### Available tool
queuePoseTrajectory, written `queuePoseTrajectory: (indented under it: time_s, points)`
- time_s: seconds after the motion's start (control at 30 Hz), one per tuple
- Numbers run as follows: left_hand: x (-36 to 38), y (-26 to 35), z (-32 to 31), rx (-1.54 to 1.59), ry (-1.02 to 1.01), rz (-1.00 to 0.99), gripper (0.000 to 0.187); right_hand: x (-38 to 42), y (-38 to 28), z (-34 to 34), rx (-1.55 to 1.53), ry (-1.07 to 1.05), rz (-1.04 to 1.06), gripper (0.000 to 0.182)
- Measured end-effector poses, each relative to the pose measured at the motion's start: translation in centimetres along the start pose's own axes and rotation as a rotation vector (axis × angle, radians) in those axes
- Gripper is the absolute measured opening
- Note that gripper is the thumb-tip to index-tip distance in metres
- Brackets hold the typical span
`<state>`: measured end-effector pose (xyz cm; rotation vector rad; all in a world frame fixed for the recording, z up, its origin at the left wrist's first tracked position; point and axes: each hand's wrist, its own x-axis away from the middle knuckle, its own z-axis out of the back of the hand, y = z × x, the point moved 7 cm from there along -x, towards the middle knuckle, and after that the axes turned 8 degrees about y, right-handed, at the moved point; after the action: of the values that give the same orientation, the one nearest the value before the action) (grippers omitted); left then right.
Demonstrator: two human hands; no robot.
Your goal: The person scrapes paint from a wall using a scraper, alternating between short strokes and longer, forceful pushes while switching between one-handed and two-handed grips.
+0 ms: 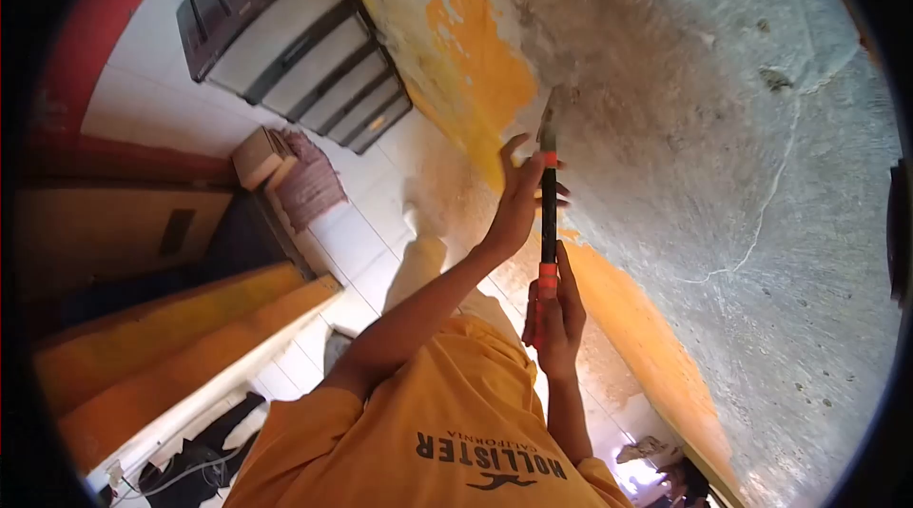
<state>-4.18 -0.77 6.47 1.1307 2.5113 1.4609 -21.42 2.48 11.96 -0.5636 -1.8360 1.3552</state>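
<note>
Head view: the black-handled scraper [549, 213] pointed its blade at the bare grey wall [685, 127]. The right hand [556, 322] was clamped round its lower end; the left hand [518, 199] loosely gripped the upper shaft. Beyond, a dark-framed cabinet [295, 42] stood on the tiled floor [354, 240].

A drawer unit [302, 51] stands near a box [257, 157] and perhaps a rug [312, 182].

Probably a home: drawer unit [295, 44], tiled floor [354, 237].
</note>
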Motion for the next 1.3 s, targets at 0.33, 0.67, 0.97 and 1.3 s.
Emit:
queuePoseTrajectory:
  time_s: [0.33,0.67,0.97,1.3]
  points:
    - [-1.3,0.3,-2.0,-0.014,0.147,0.094,0.04,-0.7,-1.8,-2.7,-0.04,-0.032,-0.021,0.058]
    - [-1.2,2.3,-1.1,-0.333,0.04,0.012,0.04,0.7,-2.0,-4.7,-0.25,0.01,-0.231,0.062]
    - [-2.0,0.8,-0.7,-0.41,-0.037,0.014,0.043,0.8,-2.0,-5.9,-0.216,0.014,-0.173,0.059]
    - [-2.3,2.9,-0.6,-0.348,0.019,0.059,0.035,0.6,-2.0,-5.9,-0.201,0.016,-0.135,0.057]
